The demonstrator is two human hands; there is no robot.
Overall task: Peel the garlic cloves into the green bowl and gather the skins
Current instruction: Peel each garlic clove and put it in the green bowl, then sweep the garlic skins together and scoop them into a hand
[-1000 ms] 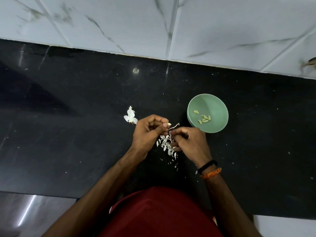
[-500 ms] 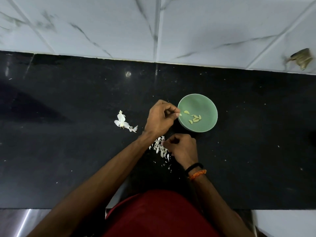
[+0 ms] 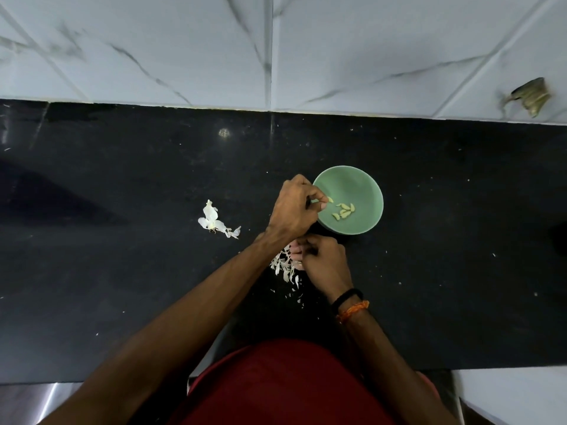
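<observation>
I see one head view, looking down on a black counter (image 3: pixel 122 271) against a marbled tile wall (image 3: pixel 337 50).

Left hand (image 3: pixel 294 210): it sits over the near-left rim of the bowl (image 3: pixel 368 185). Thumb and forefinger are curled and pinch a peeled clove (image 3: pixel 330 199) at their tips, just inside the rim. The other fingers are curled under.

Right hand (image 3: pixel 325 265): it is just in front of the bowl, close below the left wrist, fingers curled inward at the top of the skins (image 3: pixel 285 266). I cannot tell whether it has hold of anything; the fingertips are hidden by the left wrist.

Bowl: green, upright on the counter, right of centre. It holds a small cluster of cloves (image 3: pixel 343 211) on its floor, apart from the pinched clove.

Skins: a loose white heap on the counter, just left of the right hand and touching it, with a few flakes trailing toward me.

Husk (image 3: pixel 214 222): a larger white papery piece lies on the counter, left of the left hand, apart from the heap.

The right wrist carries a black band (image 3: pixel 346 297) and an orange thread (image 3: pixel 352 309). A red garment (image 3: pixel 282 384) fills the lower edge.
</observation>
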